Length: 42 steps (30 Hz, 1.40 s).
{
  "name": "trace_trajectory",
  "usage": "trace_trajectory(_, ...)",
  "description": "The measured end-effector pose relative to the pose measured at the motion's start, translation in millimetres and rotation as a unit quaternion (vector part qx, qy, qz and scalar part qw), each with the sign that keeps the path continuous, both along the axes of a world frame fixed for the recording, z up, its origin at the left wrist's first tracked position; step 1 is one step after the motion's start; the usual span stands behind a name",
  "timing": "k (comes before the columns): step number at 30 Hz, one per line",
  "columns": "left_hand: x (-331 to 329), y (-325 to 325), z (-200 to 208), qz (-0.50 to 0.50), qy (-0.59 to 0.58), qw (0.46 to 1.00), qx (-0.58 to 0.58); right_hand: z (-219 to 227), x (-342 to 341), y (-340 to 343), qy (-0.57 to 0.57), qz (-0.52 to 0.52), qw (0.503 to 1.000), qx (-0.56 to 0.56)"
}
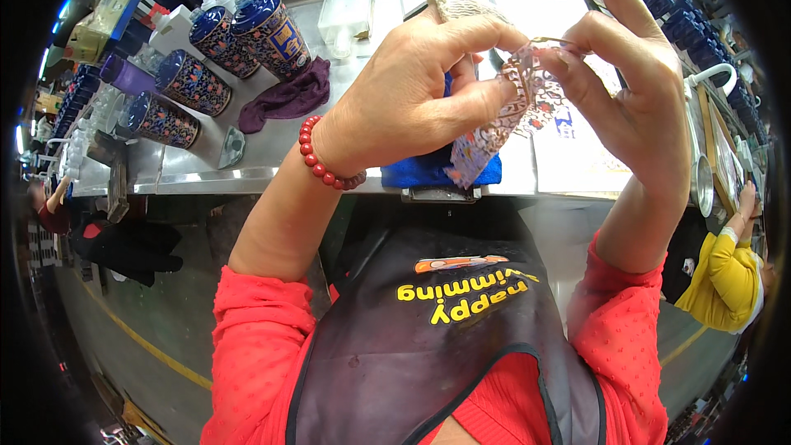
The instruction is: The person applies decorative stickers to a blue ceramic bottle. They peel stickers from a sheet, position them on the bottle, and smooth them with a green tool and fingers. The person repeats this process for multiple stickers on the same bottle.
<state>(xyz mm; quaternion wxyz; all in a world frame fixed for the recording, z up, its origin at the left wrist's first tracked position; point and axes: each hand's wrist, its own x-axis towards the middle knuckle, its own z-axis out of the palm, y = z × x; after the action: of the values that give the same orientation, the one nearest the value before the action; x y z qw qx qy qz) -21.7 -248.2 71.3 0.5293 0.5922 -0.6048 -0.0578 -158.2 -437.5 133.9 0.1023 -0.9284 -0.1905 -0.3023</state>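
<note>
Above the table's front edge, my left hand (416,86), a red bead bracelet at its wrist, pinches a thin, see-through patterned decal film (494,119) between thumb and fingers. The film hangs curled below the thumb. My right hand (630,74) meets it at the upper edge; thumb and fingertip are closed on that edge, while the other fingers are bent and spread. Beneath the film lies a folded blue cloth (486,171), partly covered by my left hand. A white sheet printed with a similar pattern (564,128) is on the table behind my right fingers.
Dark blue jars with floral patterns (272,37) stand at the left, beside a crumpled purple cloth (288,97). A clear plastic tray (346,12) is farther back. Rows of dark blue jars (696,29) line the far right. A person in a yellow top (721,284) is at the right.
</note>
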Motion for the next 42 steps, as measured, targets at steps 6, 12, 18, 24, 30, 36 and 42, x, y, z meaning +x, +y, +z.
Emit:
trace_trajectory(6,-1.1,-11.4,-1.6,-0.007,0.006,0.993,-0.116,-2.0,-7.2,1.8,0.025,-0.010,0.999,0.027)
trace_trajectory(12,-4.4,-9.6,3.2,0.048,-0.046,0.987,-0.145,0.8,-6.5,0.4,0.010,-0.002,1.000,0.007)
trace_trajectory(18,-9.1,1.7,10.3,0.124,-0.189,0.970,-0.084,2.6,-5.2,-3.4,0.044,0.025,0.997,0.058)
trace_trajectory(24,-7.2,9.5,1.0,0.010,0.063,0.998,0.018,-3.7,6.2,-11.3,0.000,0.063,0.996,0.060)
trace_trajectory(30,5.0,18.5,-3.2,0.092,-0.081,0.990,0.077,-19.4,12.0,-16.0,0.112,0.017,0.970,0.213)
trace_trajectory(36,38.5,2.8,-3.7,0.310,-0.333,0.890,0.018,-36.3,51.1,-28.7,-0.112,-0.047,0.989,0.088)
trace_trajectory(42,28.2,17.5,-63.0,0.289,-0.420,0.860,0.007,-84.4,30.2,-12.0,-0.138,-0.027,0.988,-0.059)
